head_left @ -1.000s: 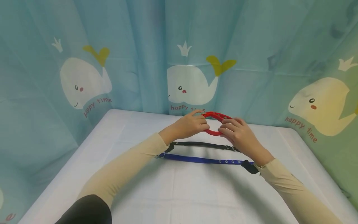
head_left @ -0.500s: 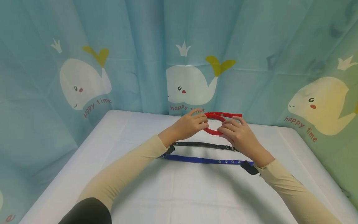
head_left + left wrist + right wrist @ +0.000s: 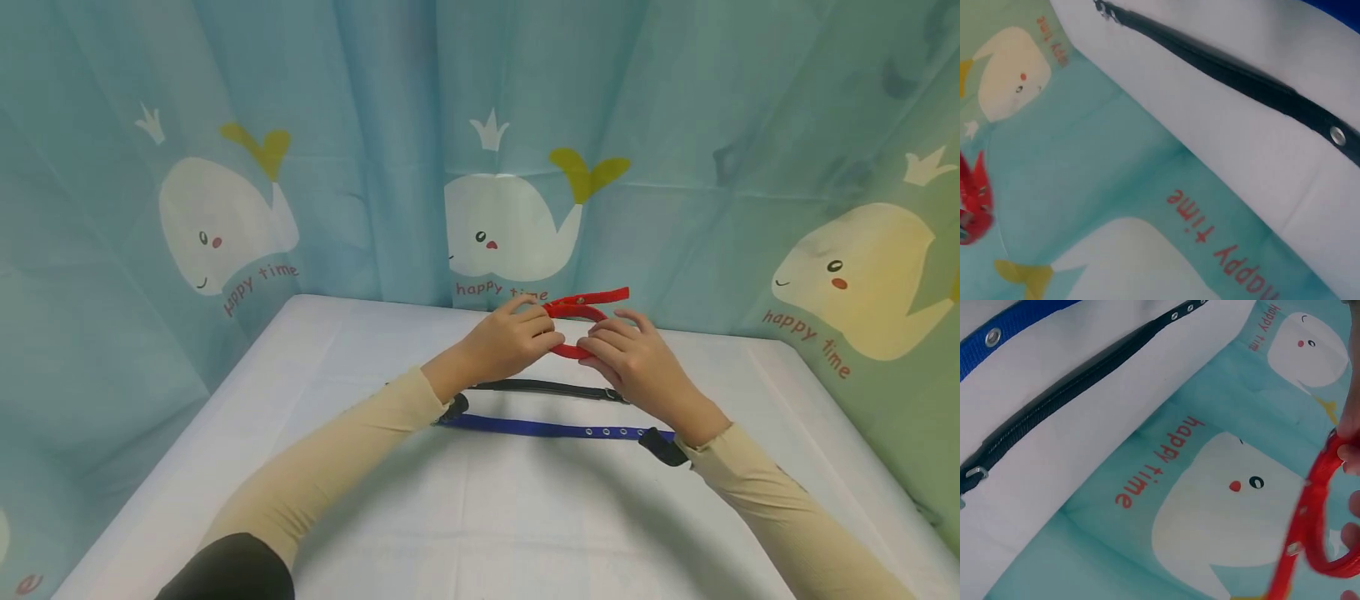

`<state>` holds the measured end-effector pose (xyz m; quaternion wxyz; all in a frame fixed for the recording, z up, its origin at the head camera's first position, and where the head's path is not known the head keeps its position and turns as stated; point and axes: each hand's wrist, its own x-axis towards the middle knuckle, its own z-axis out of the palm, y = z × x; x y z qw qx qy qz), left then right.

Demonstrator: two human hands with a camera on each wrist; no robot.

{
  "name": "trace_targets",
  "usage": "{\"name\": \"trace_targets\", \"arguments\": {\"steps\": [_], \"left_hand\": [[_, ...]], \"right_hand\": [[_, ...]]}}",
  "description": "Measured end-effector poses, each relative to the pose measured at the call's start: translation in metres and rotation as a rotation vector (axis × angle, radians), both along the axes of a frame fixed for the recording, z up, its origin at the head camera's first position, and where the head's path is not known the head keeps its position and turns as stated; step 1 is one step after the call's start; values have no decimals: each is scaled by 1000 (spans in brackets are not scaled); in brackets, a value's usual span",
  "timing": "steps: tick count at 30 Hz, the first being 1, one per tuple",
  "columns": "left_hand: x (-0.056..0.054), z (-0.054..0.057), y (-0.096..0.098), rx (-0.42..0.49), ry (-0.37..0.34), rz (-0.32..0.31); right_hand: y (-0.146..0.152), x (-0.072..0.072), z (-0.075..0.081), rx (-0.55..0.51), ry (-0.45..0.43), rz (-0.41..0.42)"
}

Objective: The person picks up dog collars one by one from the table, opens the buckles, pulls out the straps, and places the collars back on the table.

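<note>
A red collar [image 3: 574, 352] with metal eyelets is bent into a loop and held up over the far part of the table. My left hand [image 3: 506, 340] pinches the loop's left side, and my right hand [image 3: 632, 365] grips its right side. The collar's loose end [image 3: 611, 296] sticks out to the right above the loop. In the right wrist view the red strap [image 3: 1315, 534] hangs with its eyelets showing, fingers at its edge. Only a bit of the red collar [image 3: 977, 203] shows at the left edge of the left wrist view.
Below the hands, a black collar [image 3: 536, 386] and a blue collar [image 3: 517, 427] with eyelets lie stretched across the white table [image 3: 465, 517]. A teal curtain [image 3: 390, 208] printed with whales rises behind the table's far edge.
The red collar's free end has come out from by my right fingers and now points up to the right. Both hands keep their hold, the right slightly further left.
</note>
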<state>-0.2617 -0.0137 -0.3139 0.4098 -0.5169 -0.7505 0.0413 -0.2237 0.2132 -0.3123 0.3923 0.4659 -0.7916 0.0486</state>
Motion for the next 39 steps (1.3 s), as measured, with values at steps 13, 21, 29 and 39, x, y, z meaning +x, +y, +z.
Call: {"name": "trace_targets", "arguments": {"steps": [13,21,29,39], "left_hand": [[6,0,0,36,58,-3],[4,1,-7,104,-1,-9],[11,1,-3,132,52,19],[20,8,-5,183,6,33]], "right_hand": [[-3,1,0,17,-23,34],[3,1,5,-36,7,29],[-1,3,7,-46,9,57],[-3,4,10,-93,42,55]]}}
